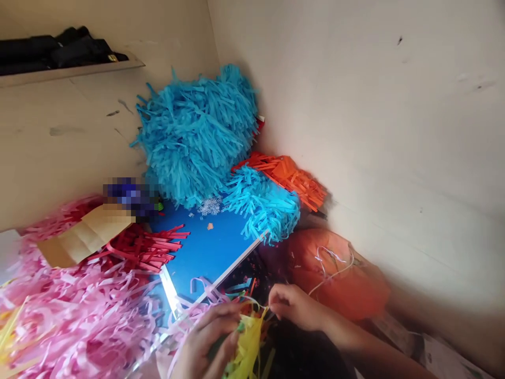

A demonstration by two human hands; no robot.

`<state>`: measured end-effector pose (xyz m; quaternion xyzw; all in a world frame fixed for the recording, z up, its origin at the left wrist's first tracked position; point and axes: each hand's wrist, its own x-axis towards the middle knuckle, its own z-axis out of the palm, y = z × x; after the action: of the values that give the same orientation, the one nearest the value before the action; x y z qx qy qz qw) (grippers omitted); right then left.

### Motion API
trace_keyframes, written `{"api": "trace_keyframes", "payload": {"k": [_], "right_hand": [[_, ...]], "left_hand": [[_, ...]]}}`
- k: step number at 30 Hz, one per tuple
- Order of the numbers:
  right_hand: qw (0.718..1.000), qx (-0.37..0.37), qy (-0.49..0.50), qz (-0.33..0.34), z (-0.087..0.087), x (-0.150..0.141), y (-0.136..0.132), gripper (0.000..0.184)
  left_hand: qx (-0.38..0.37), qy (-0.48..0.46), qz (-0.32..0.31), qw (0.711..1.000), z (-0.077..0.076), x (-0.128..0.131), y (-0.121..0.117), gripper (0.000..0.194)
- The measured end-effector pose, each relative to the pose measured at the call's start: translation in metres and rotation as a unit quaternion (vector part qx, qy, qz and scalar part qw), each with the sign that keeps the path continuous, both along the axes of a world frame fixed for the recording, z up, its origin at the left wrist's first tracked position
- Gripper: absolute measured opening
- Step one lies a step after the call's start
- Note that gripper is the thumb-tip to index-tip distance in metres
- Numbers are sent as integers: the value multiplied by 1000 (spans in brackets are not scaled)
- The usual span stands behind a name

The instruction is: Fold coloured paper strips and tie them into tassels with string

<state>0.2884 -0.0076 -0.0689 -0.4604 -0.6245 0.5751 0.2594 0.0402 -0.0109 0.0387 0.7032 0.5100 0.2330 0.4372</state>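
My left hand (pixel 211 339) is closed around a bunch of yellow fringed paper strips (pixel 248 345) at the bottom middle, with a bit of green among them. To its right, my right hand (pixel 290 305) pinches a thin pale string (pixel 256 302) at the top of the yellow strips. The string spans the gap between both hands. Fingers of the left hand partly cover the strips, so their lower end is hard to see. Close by lie lilac strips (pixel 201 292), left of the hands.
A blue table (pixel 205 247) with a pale edge holds fringed paper: large blue bundle (pixel 197 137), smaller blue bundle (pixel 272 205), red strips (pixel 145 250), pink heap (pixel 79 321). Orange strips (pixel 292 173) lie by the wall. An orange bag-like thing (pixel 343 295) carries loose string. A shelf (pixel 79 71) holds black items.
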Motion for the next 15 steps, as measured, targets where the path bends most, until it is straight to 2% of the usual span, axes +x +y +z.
{"api": "trace_keyframes", "payload": {"k": [1,4,7,10,12,15], "right_hand": [[999,-6,34,12,9,-3,-2,18],[995,-6,97,4,32,-7,-6,17],[998,31,50,-21,37,1,-4,22],[998,59,-35,9,16,24,0,35],[995,51,-82,17,-8,49,-2,45],[987,39,-152,-46,-39,95,-14,54]], "left_hand": [[-23,-12,3,1000,-4,10,-1,23],[-131,-89,-62,985,-16,36,-2,27],[-232,-127,-83,961,-20,40,1,25],[-204,-101,-50,972,-18,20,3,21],[-153,-94,19,983,-20,1,4,24],[-117,-104,134,979,-30,-25,4,30]]}}
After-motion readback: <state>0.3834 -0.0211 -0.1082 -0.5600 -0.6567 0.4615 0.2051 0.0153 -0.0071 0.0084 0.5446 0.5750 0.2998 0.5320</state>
